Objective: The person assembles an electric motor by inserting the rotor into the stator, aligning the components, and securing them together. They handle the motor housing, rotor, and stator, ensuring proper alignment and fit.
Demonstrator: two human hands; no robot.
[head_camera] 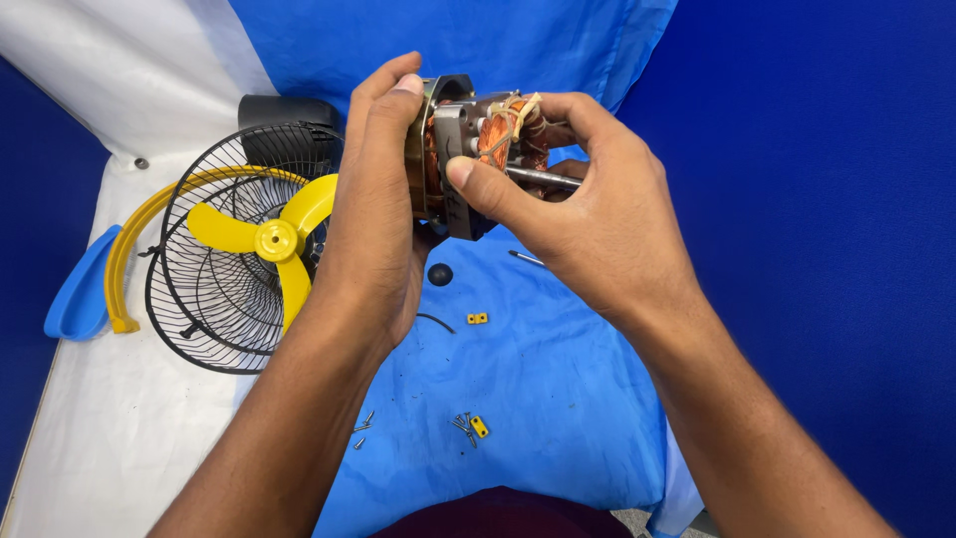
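Copper windings show on a small fan motor (476, 159) that a person holds up in both hands above a blue cloth (558, 369). The left hand (376, 214) is closed around the motor's left side, fingers curled over its top. The right hand (588, 214) grips the right side, thumb pressed on the grey metal frame, with the steel shaft poking out beside the fingers. Left of the motor lie a black wire grille (214, 289) with a yellow blade (271, 239) resting in it, and a yellow ring (134, 254). Below the motor, on the cloth, sit a black knob (439, 274), two yellow clips (477, 319), and loose screws (462, 425).
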